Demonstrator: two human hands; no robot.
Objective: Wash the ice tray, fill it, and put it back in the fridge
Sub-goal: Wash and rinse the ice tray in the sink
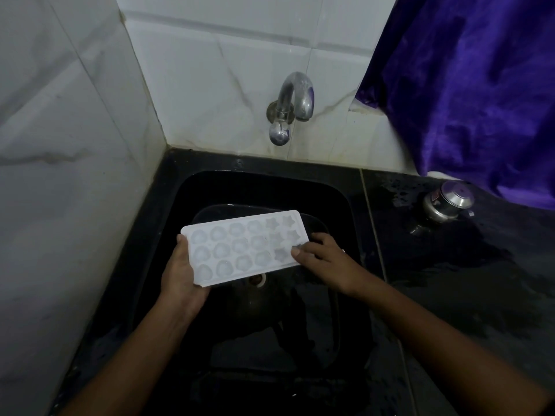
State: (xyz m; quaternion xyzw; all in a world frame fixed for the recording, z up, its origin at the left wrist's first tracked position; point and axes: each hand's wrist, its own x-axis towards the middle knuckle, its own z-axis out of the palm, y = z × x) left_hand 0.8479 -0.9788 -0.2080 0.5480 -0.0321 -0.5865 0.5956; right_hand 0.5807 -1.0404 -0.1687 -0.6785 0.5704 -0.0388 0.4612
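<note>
tray: ice tray [240,247] cups up, roughly level, over the sink [186,205], at 6 o'clock from the tap [295,97]; likely lined up to catch water, no stream visible
left hand [180,280]: grips the 9 o'clock end, palm beneath, thumb on rim; bears the weight
right hand [324,262]: fingers [319,239] curl over the 3 o'clock end, thumb on top; steadies it
bench [450,280]: wet; steel pot [447,202] at 2 o'clock, well apart
step: wash looks barely begun

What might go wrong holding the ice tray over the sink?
The ice tray is held only by its ends, so it may slip from the left hand or right hand into the sink. The tap sits behind the tray, so water could miss it and splash the wet counter.
</note>
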